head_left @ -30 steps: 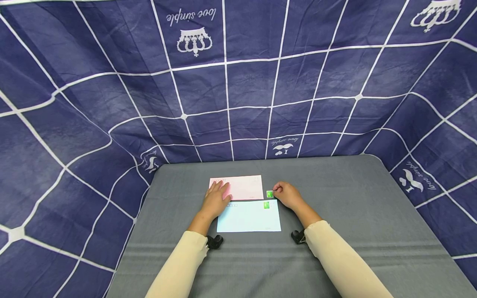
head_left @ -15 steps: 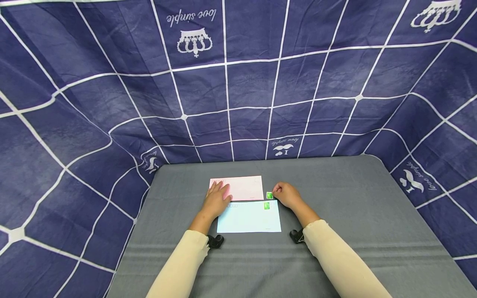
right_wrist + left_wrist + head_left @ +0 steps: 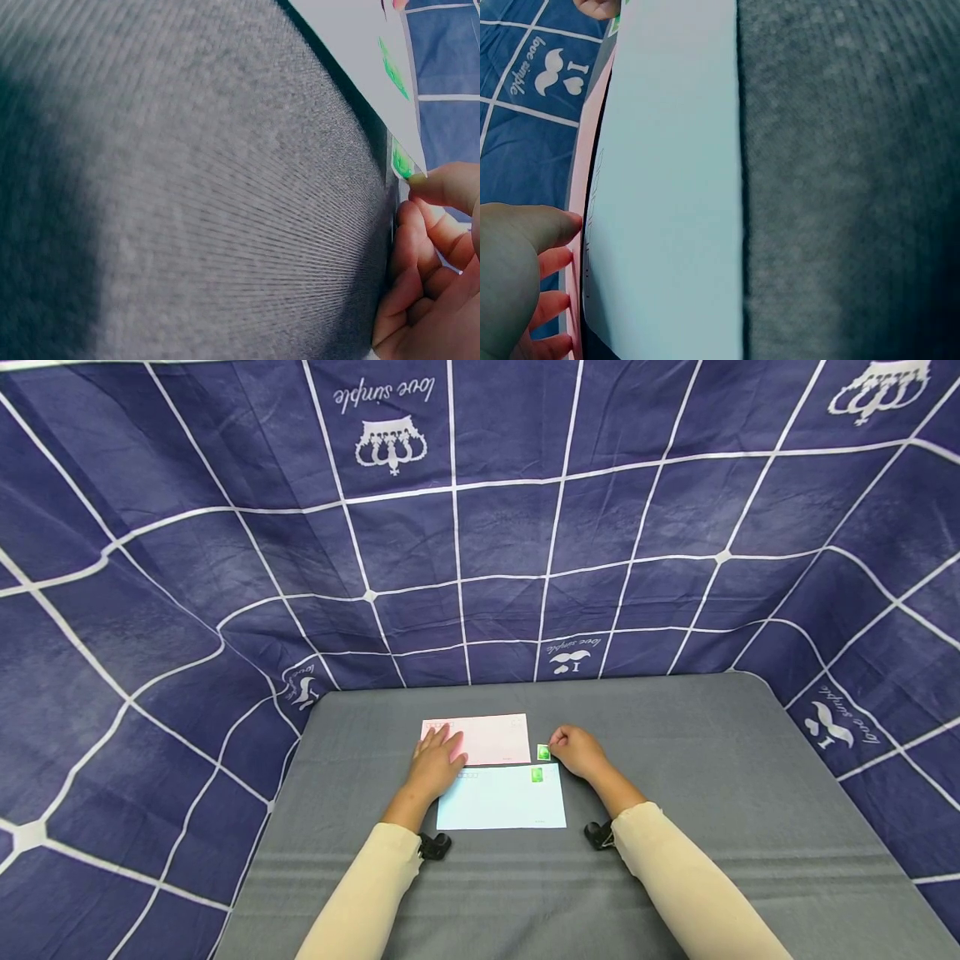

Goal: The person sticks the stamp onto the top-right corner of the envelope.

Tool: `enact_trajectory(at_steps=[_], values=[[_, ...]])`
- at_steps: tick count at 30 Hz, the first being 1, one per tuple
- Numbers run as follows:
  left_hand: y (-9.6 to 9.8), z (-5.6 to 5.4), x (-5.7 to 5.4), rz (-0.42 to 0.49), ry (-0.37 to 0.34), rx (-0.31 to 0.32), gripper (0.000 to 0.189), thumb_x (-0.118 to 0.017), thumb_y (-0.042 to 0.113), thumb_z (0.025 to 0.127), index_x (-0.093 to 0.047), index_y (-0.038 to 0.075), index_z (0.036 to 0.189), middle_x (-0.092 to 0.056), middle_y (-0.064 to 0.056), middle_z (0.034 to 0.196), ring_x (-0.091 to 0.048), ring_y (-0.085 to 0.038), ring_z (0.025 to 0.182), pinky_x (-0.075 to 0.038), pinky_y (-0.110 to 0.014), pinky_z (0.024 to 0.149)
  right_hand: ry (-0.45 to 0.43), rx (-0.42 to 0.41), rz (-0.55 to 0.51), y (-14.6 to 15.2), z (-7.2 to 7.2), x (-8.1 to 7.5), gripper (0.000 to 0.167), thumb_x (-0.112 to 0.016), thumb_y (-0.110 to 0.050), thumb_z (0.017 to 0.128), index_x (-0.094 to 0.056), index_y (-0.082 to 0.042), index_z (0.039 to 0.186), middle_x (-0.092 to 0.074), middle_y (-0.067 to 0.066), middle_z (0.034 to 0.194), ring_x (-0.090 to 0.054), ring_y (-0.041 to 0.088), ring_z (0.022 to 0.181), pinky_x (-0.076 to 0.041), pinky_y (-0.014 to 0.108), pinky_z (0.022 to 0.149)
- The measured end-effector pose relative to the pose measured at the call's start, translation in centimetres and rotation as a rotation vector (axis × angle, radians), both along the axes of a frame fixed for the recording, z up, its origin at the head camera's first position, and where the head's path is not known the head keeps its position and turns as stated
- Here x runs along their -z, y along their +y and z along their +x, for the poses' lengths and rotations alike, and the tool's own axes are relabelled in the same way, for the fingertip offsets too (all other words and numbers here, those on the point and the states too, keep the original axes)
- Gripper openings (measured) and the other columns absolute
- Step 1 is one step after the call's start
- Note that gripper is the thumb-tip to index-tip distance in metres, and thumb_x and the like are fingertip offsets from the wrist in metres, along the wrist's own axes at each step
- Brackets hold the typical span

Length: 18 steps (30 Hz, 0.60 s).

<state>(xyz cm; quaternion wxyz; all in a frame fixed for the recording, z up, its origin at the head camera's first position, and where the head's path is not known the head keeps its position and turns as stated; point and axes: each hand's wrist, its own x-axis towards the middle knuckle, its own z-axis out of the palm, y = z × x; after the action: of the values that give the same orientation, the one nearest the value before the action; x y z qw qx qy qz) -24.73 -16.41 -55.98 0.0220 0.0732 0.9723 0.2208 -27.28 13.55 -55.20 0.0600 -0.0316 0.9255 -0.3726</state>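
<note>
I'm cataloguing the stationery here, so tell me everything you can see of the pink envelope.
The pink envelope is a thin, paper-looking rectangle lying flat and lengthwise across the grey cloth, just beyond the light blue envelope. Small printed boxes line its far left corner; there is a faint mark at far right and illegible print at near right. The left hand rests on its left part with fingers spread, hiding some of it.

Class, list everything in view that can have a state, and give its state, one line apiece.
Pink envelope: flat, print showing, no stamp on its visible part.
Blue envelope: flat, print showing.
First green stamp: on the blue envelope; whether stuck, cannot tell.
Second green stamp: off both envelopes, held at its edge.
Left hand: resting on the pink envelope.
Right hand: pinching the second green stamp.
Grey cloth: spread, lightly creased.
</note>
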Motion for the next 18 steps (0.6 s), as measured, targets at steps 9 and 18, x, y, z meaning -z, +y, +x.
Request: enact_trajectory(at_steps=[9,18], values=[[0.05,-0.01,0.09,-0.025,-0.013,-0.001,0.055,-0.057,0.037,0.101,-0.049,0.015,0.151,-0.034,-0.014,0.164,-0.022,-0.041,0.155,-0.019,-0.061,0.124,0.009,-0.013,-0.05,0.09,-0.31,0.1,0.008,-0.065,-0.015,0.092,-0.066,-0.007,0.09,-0.063,0.004,0.082,-0.057,0.016,0.077,-0.044,0.028,0.071],[0.07,-0.02,0.0,-0.02,-0.024,-0.002,0.054,-0.056,0.036,0.102,-0.049,0.016,0.151,-0.033,-0.014,0.165,-0.021,-0.041,0.155,-0.018,-0.062,0.124,0.016,-0.019,-0.071,-0.12,-0.68,-0.01,0.01,-0.065,-0.017,0.093,-0.067,-0.007,0.091,-0.064,0.004,0.083,-0.057,0.016,0.077,-0.044,0.028,0.07]])
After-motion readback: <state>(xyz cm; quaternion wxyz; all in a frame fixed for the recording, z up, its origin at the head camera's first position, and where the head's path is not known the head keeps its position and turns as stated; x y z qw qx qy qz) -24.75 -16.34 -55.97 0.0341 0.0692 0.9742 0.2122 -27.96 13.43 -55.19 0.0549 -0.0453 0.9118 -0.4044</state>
